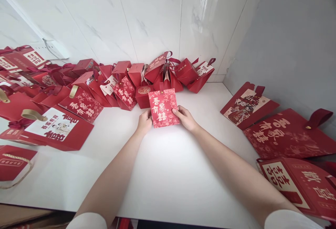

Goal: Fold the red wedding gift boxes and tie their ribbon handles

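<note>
A small flat red gift bag (163,107) with gold characters and a floral print is held just above the white table (168,173), at the middle of the view. My left hand (144,122) grips its lower left edge, fingers closed on it. My right hand (185,117) pinches its right edge. Right behind the bag stands a small red box (143,96).
A row of assembled red gift boxes (157,73) with ribbon handles lines the tiled wall (147,19). Larger red bags (60,129) lie at the left. Flat red bags (288,134) are stacked at the right, beside the grey wall (294,40).
</note>
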Demonstrator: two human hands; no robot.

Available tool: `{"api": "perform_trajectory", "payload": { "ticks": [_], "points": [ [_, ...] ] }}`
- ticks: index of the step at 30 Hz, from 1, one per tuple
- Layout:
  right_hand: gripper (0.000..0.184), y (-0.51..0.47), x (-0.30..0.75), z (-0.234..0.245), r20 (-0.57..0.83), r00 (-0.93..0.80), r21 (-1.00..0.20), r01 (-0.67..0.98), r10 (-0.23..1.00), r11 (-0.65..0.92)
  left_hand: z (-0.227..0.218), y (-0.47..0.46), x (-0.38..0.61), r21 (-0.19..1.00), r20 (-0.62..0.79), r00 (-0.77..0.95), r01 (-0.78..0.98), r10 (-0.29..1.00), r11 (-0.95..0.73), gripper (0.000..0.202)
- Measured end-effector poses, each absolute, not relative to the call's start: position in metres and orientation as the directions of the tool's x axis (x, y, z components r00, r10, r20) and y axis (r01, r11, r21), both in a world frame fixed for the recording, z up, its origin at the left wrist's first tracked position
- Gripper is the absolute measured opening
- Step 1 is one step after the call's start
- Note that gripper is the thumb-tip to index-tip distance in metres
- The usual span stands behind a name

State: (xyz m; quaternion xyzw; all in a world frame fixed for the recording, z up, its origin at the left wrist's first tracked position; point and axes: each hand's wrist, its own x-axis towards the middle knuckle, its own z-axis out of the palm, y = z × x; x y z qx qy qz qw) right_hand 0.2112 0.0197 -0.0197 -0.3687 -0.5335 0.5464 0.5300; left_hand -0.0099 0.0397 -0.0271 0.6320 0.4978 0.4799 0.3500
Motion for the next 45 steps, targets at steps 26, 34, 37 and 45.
{"api": "perform_trajectory", "payload": {
  "ticks": [26,34,37,45],
  "points": [
    [0.041,0.020,0.210,-0.020,0.163,-0.158,-0.978,-0.159,0.974,0.137,-0.019,0.034,-0.007,0.936,0.220,0.038,0.274,0.975,-0.222,0.029],
    [0.044,0.021,0.211,-0.021,0.174,-0.138,-0.982,-0.103,0.975,0.161,-0.012,0.030,-0.005,0.867,0.306,0.012,0.410,0.952,-0.284,0.037],
    [0.040,0.020,0.209,-0.022,0.194,-0.094,-0.979,-0.083,0.976,0.187,-0.005,0.025,-0.003,0.742,0.475,0.006,0.536,0.880,-0.404,0.037],
    [0.072,0.013,0.211,-0.023,0.406,-0.300,-0.876,0.142,0.863,0.461,0.005,0.009,0.007,0.222,0.805,0.168,0.804,0.569,-0.551,0.017]
  ]
}}
